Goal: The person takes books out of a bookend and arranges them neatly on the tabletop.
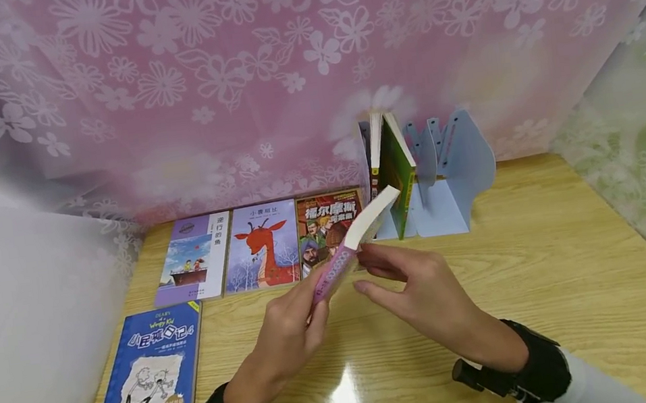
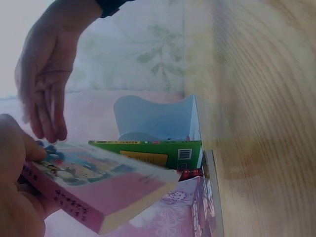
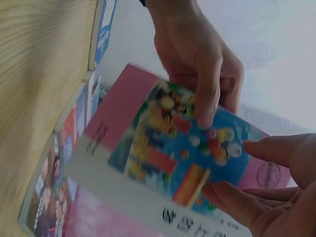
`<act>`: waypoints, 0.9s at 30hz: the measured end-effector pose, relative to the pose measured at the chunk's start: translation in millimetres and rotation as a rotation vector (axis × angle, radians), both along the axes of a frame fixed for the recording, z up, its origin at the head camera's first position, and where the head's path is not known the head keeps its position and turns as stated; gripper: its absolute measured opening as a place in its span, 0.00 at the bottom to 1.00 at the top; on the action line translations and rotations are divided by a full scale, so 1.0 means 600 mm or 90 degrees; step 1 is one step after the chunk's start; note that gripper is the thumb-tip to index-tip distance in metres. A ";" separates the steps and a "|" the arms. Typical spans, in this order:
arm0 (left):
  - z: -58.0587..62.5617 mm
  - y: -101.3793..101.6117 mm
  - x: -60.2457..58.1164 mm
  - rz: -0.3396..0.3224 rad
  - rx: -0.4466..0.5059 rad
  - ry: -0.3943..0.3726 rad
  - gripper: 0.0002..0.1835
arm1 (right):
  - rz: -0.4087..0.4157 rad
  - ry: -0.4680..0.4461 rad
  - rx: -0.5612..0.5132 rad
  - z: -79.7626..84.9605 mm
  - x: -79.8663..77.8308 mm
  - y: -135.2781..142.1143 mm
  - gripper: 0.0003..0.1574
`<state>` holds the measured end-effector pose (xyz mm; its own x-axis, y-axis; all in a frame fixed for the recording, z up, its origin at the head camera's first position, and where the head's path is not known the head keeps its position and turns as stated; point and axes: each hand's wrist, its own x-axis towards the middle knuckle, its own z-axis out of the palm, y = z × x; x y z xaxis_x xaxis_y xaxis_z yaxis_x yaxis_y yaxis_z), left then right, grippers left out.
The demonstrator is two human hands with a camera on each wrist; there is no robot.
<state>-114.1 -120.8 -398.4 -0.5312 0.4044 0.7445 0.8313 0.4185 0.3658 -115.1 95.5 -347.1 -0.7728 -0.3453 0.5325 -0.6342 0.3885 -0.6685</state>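
Observation:
My left hand (image 1: 291, 331) grips a pink-spined paperback book (image 1: 335, 271) by its spine side and holds it tilted above the table. In the right wrist view, the left thumb lies across the illustrated cover (image 3: 168, 148). My right hand (image 1: 426, 290) is at the book's right side, its fingers loosely extended. The left wrist view shows those fingers (image 2: 58, 111) fairly straight, with their tips close to the cover; whether they touch it I cannot tell. Beyond the book, a green book (image 1: 402, 177) leans in a light-blue bookend rack (image 1: 463, 176).
Three books lie flat along the table's back edge: a purple-and-white one (image 1: 196, 259), a deer-cover one (image 1: 261, 247) and a red comic-style one (image 1: 328, 218). At the left lies a blue diary book (image 1: 147, 381). Flowered pink cloth (image 1: 223, 92) hangs behind the wooden table (image 1: 568, 292).

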 end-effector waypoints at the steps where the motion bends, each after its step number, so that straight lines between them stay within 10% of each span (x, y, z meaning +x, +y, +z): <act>1: -0.001 -0.004 0.002 0.007 0.007 -0.012 0.26 | -0.003 0.002 0.010 -0.002 -0.002 0.003 0.31; 16: -0.020 -0.078 0.029 0.148 0.084 -0.263 0.12 | -0.154 -0.032 0.079 -0.029 -0.037 0.083 0.27; 27: -0.034 -0.123 0.044 0.235 0.078 -0.338 0.10 | -0.202 -0.052 0.067 -0.033 -0.051 0.114 0.28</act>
<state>-87.5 -194.6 -418.7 -0.9263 0.0551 0.3727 0.3355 0.5709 0.7494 -146.0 163.7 -367.0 -0.8891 -0.1312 0.4385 -0.4169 0.6274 -0.6577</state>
